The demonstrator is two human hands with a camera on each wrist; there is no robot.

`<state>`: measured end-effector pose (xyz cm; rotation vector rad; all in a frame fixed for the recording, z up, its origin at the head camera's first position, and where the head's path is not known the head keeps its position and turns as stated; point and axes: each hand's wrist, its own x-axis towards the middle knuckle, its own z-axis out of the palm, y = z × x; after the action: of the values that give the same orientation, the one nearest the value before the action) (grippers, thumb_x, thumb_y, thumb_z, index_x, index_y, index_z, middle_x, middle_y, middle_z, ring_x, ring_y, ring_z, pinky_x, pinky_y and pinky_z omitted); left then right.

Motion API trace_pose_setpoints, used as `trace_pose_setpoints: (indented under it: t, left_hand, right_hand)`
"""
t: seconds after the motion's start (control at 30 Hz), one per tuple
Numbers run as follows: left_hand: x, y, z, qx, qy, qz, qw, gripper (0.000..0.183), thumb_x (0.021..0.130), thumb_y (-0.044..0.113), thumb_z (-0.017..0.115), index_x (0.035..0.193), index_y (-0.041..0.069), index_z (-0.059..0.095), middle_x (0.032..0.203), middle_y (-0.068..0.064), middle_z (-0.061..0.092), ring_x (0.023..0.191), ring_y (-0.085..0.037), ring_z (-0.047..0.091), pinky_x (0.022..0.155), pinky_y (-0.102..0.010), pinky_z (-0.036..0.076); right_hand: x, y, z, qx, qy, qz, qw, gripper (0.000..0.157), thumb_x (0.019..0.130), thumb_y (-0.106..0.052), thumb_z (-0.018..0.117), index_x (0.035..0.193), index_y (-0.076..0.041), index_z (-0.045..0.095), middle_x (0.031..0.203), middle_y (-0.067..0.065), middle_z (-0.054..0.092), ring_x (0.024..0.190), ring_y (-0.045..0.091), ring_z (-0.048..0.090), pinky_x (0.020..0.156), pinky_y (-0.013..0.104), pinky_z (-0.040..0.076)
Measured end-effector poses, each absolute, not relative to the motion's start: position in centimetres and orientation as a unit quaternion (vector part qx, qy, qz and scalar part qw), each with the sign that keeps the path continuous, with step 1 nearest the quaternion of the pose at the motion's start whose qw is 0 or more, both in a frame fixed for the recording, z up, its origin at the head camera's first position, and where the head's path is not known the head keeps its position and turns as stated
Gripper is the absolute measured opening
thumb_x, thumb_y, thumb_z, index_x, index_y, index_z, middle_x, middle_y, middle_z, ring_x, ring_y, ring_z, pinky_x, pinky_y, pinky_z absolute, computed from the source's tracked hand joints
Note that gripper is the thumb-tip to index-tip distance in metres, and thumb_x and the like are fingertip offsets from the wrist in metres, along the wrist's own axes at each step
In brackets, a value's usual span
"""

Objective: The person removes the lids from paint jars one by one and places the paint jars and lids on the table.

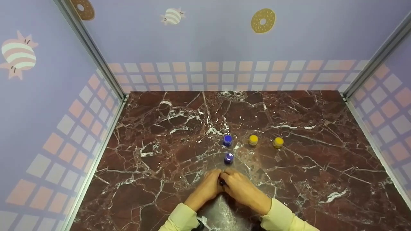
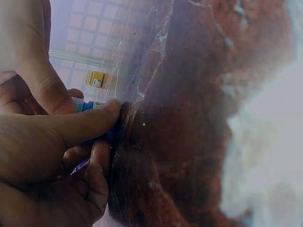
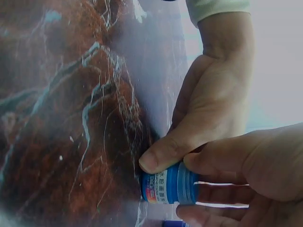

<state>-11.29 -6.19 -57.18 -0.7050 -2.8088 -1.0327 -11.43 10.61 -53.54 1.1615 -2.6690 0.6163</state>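
Note:
A small blue paint jar (image 3: pixel 162 187) with a printed label stands on the marbled tabletop, held between both hands. My left hand (image 1: pixel 209 185) grips the jar's labelled body, its thumb lying along the side. From the other side, my right hand (image 1: pixel 243 188) pinches the ribbed lid (image 3: pixel 188 184) with thumb and fingers. In the head view the hands meet near the front and mostly hide this jar. Just beyond them is a jar with a glossy violet-blue lid (image 1: pixel 229 157), with a blue jar (image 1: pixel 227 140) farther back.
Two yellow jars (image 1: pixel 253 140) (image 1: pixel 278 142) stand to the right of the back blue jar. The reddish-brown marbled table (image 1: pixel 154 189) is bordered by lilac panels (image 1: pixel 212 38) at the back and both sides, with metal strips (image 1: pixel 93 57) at their corners.

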Motion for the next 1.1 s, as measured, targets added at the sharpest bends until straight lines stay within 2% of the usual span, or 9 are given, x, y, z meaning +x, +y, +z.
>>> trace_pose_setpoints:
  t: [0.23, 0.43, 0.5, 0.63, 0.8, 0.93, 1.1]
  left_hand:
    - [-11.4, -6.2, -57.1, -0.230, -0.906, -0.353, 0.032, 0.040, 0.070, 0.015, 0.090, 0.092, 0.007, 0.057, 0.087, -0.004, 0.060, 0.086, -0.028, 0.062, 0.081, -0.042, 0.051]
    - [-11.5, -6.1, -57.1, -0.221, -0.909, -0.353, 0.023, 0.042, 0.071, 0.020, 0.093, 0.091, 0.007, 0.058, 0.088, -0.005, 0.062, 0.084, -0.027, 0.062, 0.078, -0.040, 0.051]
    - [-11.5, -6.0, -57.1, -0.214, -0.909, -0.357, 0.016, 0.042, 0.070, 0.020, 0.093, 0.092, 0.007, 0.059, 0.089, -0.005, 0.063, 0.086, -0.028, 0.063, 0.079, -0.040, 0.051]
    - [-11.5, -6.1, -57.0, -0.206, -0.909, -0.361, 0.006, 0.044, 0.069, 0.019, 0.093, 0.091, 0.008, 0.057, 0.088, -0.004, 0.061, 0.086, -0.028, 0.062, 0.082, -0.041, 0.050]
    - [-11.4, -6.2, -57.0, -0.221, -0.908, -0.356, 0.025, 0.044, 0.069, 0.020, 0.093, 0.089, 0.008, 0.056, 0.085, -0.003, 0.059, 0.083, -0.026, 0.061, 0.080, -0.040, 0.050]
    - [-11.4, -6.1, -57.0, -0.219, -0.907, -0.360, 0.026, 0.041, 0.070, 0.018, 0.093, 0.089, 0.008, 0.058, 0.085, -0.003, 0.060, 0.081, -0.024, 0.061, 0.075, -0.038, 0.051]
    - [-11.4, -6.0, -56.8, -0.202, -0.916, -0.345, 0.003, 0.038, 0.072, 0.013, 0.090, 0.095, 0.007, 0.060, 0.091, -0.005, 0.063, 0.090, -0.030, 0.064, 0.082, -0.042, 0.052]
  right_hand:
    - [-11.7, 11.1, -53.4, 0.410, -0.886, 0.206, 0.067, 0.021, 0.080, 0.000, 0.081, 0.097, 0.000, 0.069, 0.098, 0.011, 0.062, 0.087, 0.024, 0.063, 0.076, 0.035, 0.059]
    - [-12.0, 11.4, -53.3, 0.448, -0.872, 0.189, 0.049, 0.016, 0.086, -0.007, 0.080, 0.099, -0.004, 0.072, 0.111, 0.011, 0.067, 0.103, 0.027, 0.065, 0.089, 0.037, 0.057]
    - [-12.1, 11.5, -53.3, 0.460, -0.867, 0.184, 0.050, 0.015, 0.085, -0.007, 0.079, 0.098, -0.005, 0.073, 0.114, 0.010, 0.068, 0.106, 0.026, 0.065, 0.091, 0.037, 0.057]
    - [-12.2, 11.8, -53.6, 0.475, -0.857, 0.188, 0.062, 0.017, 0.081, 0.002, 0.076, 0.094, -0.009, 0.075, 0.110, 0.004, 0.068, 0.100, 0.021, 0.061, 0.087, 0.033, 0.056]
    - [-12.3, 12.1, -54.2, 0.488, -0.844, 0.210, 0.077, 0.024, 0.078, 0.008, 0.072, 0.094, -0.009, 0.075, 0.110, 0.003, 0.069, 0.100, 0.020, 0.059, 0.088, 0.032, 0.054]
    - [-12.4, 12.4, -54.6, 0.502, -0.825, 0.243, 0.092, 0.023, 0.078, 0.006, 0.076, 0.096, -0.008, 0.074, 0.112, 0.006, 0.068, 0.101, 0.021, 0.060, 0.091, 0.033, 0.054]
    - [-12.4, 12.9, -54.7, 0.497, -0.818, 0.277, 0.087, 0.026, 0.079, 0.001, 0.079, 0.103, -0.006, 0.073, 0.120, 0.010, 0.065, 0.110, 0.025, 0.061, 0.097, 0.036, 0.053]
